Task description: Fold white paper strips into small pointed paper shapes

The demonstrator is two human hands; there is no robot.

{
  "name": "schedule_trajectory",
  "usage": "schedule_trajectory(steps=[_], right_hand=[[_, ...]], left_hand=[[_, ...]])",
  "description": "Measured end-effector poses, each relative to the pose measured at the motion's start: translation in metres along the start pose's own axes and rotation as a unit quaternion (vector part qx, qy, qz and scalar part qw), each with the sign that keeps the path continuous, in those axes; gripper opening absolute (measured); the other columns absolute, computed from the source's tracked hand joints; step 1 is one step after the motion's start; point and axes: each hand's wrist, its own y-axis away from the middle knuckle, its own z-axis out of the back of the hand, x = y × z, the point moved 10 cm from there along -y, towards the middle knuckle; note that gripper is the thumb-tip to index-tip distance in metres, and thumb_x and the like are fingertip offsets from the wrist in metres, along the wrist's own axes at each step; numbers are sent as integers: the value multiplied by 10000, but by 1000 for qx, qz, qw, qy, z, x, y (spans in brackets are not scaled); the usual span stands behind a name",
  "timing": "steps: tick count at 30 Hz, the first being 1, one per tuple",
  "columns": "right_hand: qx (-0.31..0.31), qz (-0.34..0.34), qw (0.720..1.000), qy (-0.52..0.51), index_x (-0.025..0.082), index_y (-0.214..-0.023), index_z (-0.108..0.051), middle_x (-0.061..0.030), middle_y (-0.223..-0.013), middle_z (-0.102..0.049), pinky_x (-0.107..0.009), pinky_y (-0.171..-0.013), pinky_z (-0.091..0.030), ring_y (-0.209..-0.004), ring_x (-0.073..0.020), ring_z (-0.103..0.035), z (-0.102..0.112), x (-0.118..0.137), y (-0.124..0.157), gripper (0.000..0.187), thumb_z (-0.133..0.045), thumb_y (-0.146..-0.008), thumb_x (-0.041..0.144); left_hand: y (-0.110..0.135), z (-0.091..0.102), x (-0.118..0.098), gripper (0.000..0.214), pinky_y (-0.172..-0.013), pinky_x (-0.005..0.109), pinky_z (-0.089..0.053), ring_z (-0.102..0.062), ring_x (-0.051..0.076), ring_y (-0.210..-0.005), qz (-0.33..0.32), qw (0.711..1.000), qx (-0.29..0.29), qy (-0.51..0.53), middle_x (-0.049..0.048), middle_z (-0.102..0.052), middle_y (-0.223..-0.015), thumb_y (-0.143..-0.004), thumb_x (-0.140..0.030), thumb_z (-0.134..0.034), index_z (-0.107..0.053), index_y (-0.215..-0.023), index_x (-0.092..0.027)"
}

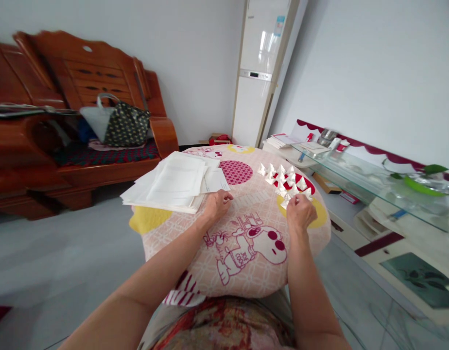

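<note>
A round surface covered by a pink cartoon-dog cloth (242, 253) lies in front of me. On its left side sits a stack of white paper sheets (175, 183). My left hand (217, 204) rests on the cloth at the stack's near right corner, fingers curled, touching the paper edge. Several small folded white paper pieces (283, 177) lie in a row on the right part of the cloth. My right hand (301, 211) is closed in a pinch on the nearest folded piece (289, 199) at the end of that row.
A wooden sofa (64, 121) with a patterned bag (118, 124) stands at the left. A tall white air conditioner (259, 73) stands in the corner. A low glass-topped cabinet (373, 184) with papers, dishes and a green plant runs along the right wall. Grey floor surrounds the cloth-covered surface.
</note>
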Motion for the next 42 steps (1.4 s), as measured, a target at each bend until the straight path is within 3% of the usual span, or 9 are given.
schedule_trajectory(steps=[7, 13, 20, 24, 26, 28, 31, 35, 42], right_hand=[[152, 301, 941, -45, 184, -819, -720, -96, -827, -723, -285, -638, -355, -724, -203, -613, -60, 95, 68, 180, -564, -906, 162], [204, 348, 915, 3, 201, -785, -698, -87, -837, -730, -286, -629, -368, -702, -187, -633, -80, 103, 89, 182, -586, -915, 139], [201, 307, 927, -73, 185, -889, -726, -90, -857, -720, -292, -694, -457, -766, -212, -660, -83, 94, 79, 149, -585, -872, 138], [199, 261, 927, -183, 166, -1200, -692, -103, -1015, -732, -316, -765, -514, -824, -220, -668, -82, 88, 70, 450, -632, -756, 120], [205, 258, 923, -199, 171, -1162, -706, -101, -1038, -731, -319, -773, -514, -813, -214, -655, -82, 87, 68, 454, -627, -718, 116], [218, 264, 919, -194, 178, -946, -736, -90, -975, -732, -307, -751, -494, -796, -208, -642, -82, 87, 67, 272, -601, -716, 121], [242, 254, 912, -211, 189, -682, -669, -58, -792, -706, -284, -696, -461, -749, -197, -626, -83, 82, 62, 112, -575, -733, 152], [281, 153, 904, -283, 192, -661, -667, -5, -594, -643, -271, -611, -448, -637, -189, -617, -91, 62, 50, 103, -601, -733, 228], [372, -12, 846, -383, 191, -625, -659, -32, -578, -701, -293, -596, -544, -563, -201, -679, -107, 41, 51, 135, -639, -717, 288]], left_hand=[[-17, 6, 5, 355, -1024, 331, -513, -653, 227, -1134, -25, 986, 16, -164, 126, -705, -1196, -875, -28, -497, -728, -1115, -149], [-40, 19, 20, 331, -992, 373, -506, -640, 293, -1157, 9, 977, 15, -212, 177, -704, -1117, -896, -8, -452, -751, -979, -122], [-23, 20, 10, 269, -862, 312, -519, -698, 239, -1009, 25, 978, 10, -206, 133, -735, -1070, -972, -146, -480, -736, -1052, -165], [3, -4, -29, 214, -824, 274, -499, -712, 207, -933, -57, 987, 71, -132, 83, -774, -1003, -964, -230, -544, -750, -1005, -190], [12, -12, -44, 206, -816, 272, -490, -710, 203, -905, -88, 985, 94, -116, 77, -781, -982, -949, -238, -563, -761, -981, -189], [15, -14, -50, 208, -792, 271, -482, -703, 200, -864, -101, 984, 106, -97, 77, -781, -946, -930, -235, -571, -769, -952, -175], [13, -10, -45, 198, -746, 257, -469, -684, 185, -806, -104, 986, 127, -38, 59, -771, -884, -870, -216, -600, -776, -940, -160], [7, -1, -30, 227, -734, 237, -457, -661, 168, -819, -116, 980, 149, 66, 31, -757, -904, -761, -187, -645, -773, -945, -152], [1, -3, -8, 295, -544, 238, -299, -431, 97, -554, -53, 980, 150, 121, -32, -513, -547, -828, -323, -622, -630, -600, -135]])
